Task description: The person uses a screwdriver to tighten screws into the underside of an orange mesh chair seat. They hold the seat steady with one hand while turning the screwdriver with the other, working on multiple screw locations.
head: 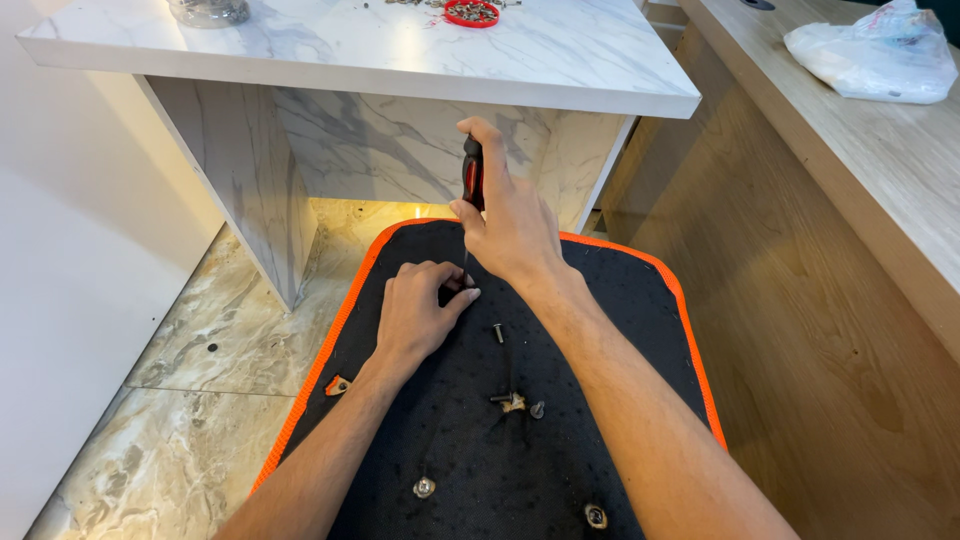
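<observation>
Screwdriver [472, 172] gripped upright in right hand [512, 228]; left hand [418, 310] pinches its tip on black panel [600, 330].

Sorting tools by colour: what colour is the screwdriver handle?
Black and red screwdriver handle, gripped in the right hand; head view.

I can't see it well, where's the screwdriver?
In the head view's centre, the right hand grips the red-and-black screwdriver upright, its tip beside the left hand on the black panel.

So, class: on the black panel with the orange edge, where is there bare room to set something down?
Bare patches: the black panel's right side, between the right hand and the orange trim, and the left strip beside the left hand. Crowded: the middle, around the screwdriver tip and loose screws, and near the fittings below.
</observation>
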